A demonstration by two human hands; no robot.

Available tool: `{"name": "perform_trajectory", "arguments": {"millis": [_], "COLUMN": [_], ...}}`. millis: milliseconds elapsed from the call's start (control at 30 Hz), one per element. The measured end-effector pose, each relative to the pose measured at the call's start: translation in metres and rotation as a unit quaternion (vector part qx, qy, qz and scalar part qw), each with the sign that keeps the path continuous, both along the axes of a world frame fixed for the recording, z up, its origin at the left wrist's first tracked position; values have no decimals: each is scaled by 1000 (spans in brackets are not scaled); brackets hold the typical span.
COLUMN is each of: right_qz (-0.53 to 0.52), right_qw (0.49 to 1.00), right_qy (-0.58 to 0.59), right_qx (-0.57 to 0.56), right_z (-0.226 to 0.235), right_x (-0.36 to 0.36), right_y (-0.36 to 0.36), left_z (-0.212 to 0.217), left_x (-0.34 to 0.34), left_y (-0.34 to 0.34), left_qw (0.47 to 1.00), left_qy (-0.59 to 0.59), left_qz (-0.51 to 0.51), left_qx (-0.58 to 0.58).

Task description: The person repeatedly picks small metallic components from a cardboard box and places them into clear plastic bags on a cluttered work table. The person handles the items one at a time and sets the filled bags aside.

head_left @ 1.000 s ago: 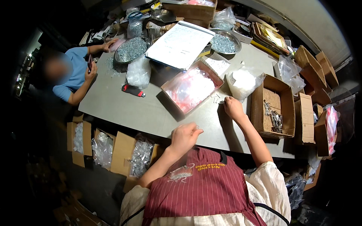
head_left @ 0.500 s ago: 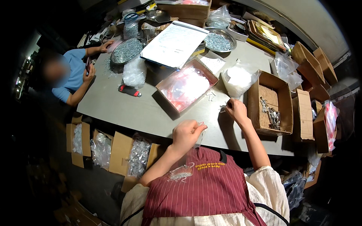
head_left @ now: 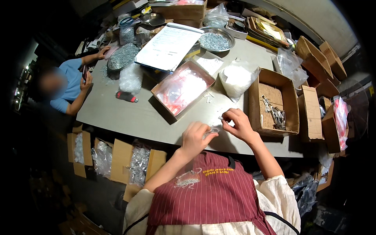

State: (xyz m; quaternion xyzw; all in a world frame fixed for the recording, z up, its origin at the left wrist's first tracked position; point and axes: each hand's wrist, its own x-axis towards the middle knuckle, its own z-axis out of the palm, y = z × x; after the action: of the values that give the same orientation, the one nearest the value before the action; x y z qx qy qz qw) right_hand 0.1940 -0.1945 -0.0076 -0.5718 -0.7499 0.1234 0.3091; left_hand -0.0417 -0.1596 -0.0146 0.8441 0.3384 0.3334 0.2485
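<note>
Close to the table's near edge, my left hand (head_left: pixel 194 136) pinches a small clear plastic bag (head_left: pixel 212 131) between thumb and fingers. My right hand (head_left: pixel 237 124) is closed just to its right, with a small white piece (head_left: pixel 221 118) at its fingertips. The two hands are a short gap apart, the white piece just above and right of the bag. Beyond them a few similar small white pieces (head_left: pixel 208 97) lie loose on the table. An open cardboard box (head_left: pixel 163 98) of clear bags with red edges stands behind my left hand. Past my right hand sits a bulging clear bag of white pieces (head_left: pixel 236 84).
A cardboard box (head_left: pixel 254 107) holding metal parts (head_left: pixel 277 117) stands on the right. Farther back are round metal trays (head_left: pixel 231 46) of small metal pieces and a clipboard (head_left: pixel 172 45). A red-and-black tool (head_left: pixel 126 97) lies left. A co-worker in blue (head_left: pixel 74 78) holds a phone at the left edge.
My right hand has come from beside the bag of white pieces toward my left hand, bringing a small white piece. My left hand still grips the clear bag. The view has shifted slightly.
</note>
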Motion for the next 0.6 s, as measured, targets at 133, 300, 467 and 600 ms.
{"name": "perform_trajectory", "arguments": {"millis": [133, 300, 467, 600], "right_qz": [101, 79, 97, 64], "right_qw": [987, 992, 990, 983], "right_qy": [-95, -65, -65, -85], "right_qx": [85, 70, -84, -152], "right_z": [33, 50, 39, 39], "right_x": [1, 13, 18, 29], "right_y": [-12, -30, -51, -60], "left_z": [-4, -3, 0, 23], "left_x": [16, 33, 51, 68], "left_y": [0, -2, -1, 0], "left_qw": [998, 997, 992, 990], "left_qy": [-23, -21, -32, 7], "left_qz": [-53, -76, -119, -92], "left_qx": [3, 0, 10, 103]}}
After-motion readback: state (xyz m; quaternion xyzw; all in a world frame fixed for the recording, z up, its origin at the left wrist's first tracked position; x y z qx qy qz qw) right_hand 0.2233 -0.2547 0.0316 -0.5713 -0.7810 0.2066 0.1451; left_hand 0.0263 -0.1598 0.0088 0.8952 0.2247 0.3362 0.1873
